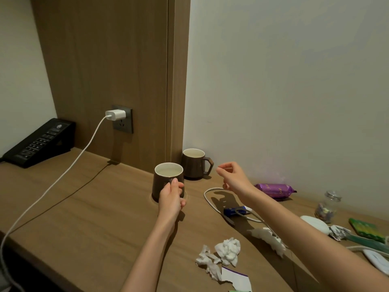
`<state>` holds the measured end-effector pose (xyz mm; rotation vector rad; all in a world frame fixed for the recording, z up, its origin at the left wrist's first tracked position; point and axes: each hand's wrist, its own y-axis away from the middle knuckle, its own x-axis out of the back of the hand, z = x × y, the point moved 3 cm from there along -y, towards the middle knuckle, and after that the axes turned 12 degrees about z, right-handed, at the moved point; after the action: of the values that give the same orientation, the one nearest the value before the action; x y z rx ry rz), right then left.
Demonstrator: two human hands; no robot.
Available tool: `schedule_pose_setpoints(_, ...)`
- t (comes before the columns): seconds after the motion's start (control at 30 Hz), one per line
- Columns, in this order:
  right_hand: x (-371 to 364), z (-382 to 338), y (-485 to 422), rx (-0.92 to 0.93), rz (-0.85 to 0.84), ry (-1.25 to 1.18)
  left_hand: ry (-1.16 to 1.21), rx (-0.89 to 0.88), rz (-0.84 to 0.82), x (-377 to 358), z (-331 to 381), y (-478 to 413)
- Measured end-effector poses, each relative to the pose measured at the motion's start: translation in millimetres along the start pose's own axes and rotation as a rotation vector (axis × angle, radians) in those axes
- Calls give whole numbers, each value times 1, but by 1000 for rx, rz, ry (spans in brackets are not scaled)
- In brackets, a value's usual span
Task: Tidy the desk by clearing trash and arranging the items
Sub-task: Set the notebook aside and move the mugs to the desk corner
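Note:
My left hand (171,197) grips the handle of a brown mug (166,180) with a pale inside, standing on the wooden desk (94,207). A second brown mug (194,164) stands just behind it against the wall, handle to the right. My right hand (231,175) hovers beside that second mug with loosely curled fingers and holds nothing. Crumpled white tissues (226,251) and torn paper scraps (237,278) lie at the desk's near edge. Another torn tissue (267,237) lies partly under my right forearm.
A black phone (40,142) sits at the far left. A white charger (115,115) in the wall socket trails its cable (63,175) across the desk. On the right are a purple packet (274,189), a blue object (234,211), a glass jar (327,207), a white oval case (315,224) and a green box (365,229).

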<state>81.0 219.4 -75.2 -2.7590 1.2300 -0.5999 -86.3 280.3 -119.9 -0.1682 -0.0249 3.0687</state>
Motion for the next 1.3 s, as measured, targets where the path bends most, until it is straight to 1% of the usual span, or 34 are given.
schedule_pose_setpoints(0.13, 15, 1, 8, -7, 16, 14, -7, -7, 2, 2, -2, -1)
schedule_pose_setpoints(0.23, 23, -1, 14, -18, 1, -15, -92, -82, 55, 8, -6, 0)
schedule_pose_setpoints(0.3, 25, -2, 20, -19, -11, -27, -245, -172, 154, 18, -5, 1)
schedule_pose_setpoints(0.37, 23, -5, 26, -10, -24, -27, -356, -234, 301, 28, -3, 1)
schedule_pose_setpoints(0.43, 16, -7, 32, -3, -50, -34, -319, -226, 423, 37, 1, 0)
schedule_pose_setpoints(0.5, 5, -11, 39, 11, -83, -28, -247, -183, 476, 42, 1, -3)
schedule_pose_setpoints(0.6, -20, -15, 52, 49, -148, -14, -239, -150, 422, 46, -8, -15)
schedule_pose_setpoints(0.73, -60, -16, 64, 115, -200, 24, -218, -210, 246, 39, -12, -19)
schedule_pose_setpoints(0.8, -78, -15, 64, 106, -201, 31, -199, -215, 217, 38, -11, -20)
schedule_pose_setpoints(0.9, -93, -13, 62, 88, -164, 30, -159, -181, 226, 39, -13, -21)
schedule_pose_setpoints(1.07, -91, -9, 54, 149, -75, 56, -185, -208, 223, 38, -18, -21)
schedule_pose_setpoints(1.2, -76, -2, 37, 162, -29, 79, -200, -251, 156, 29, -18, -20)
schedule_pose_setpoints(1.3, -67, 3, 24, 153, 0, 91, -255, -295, 90, 23, -19, -17)
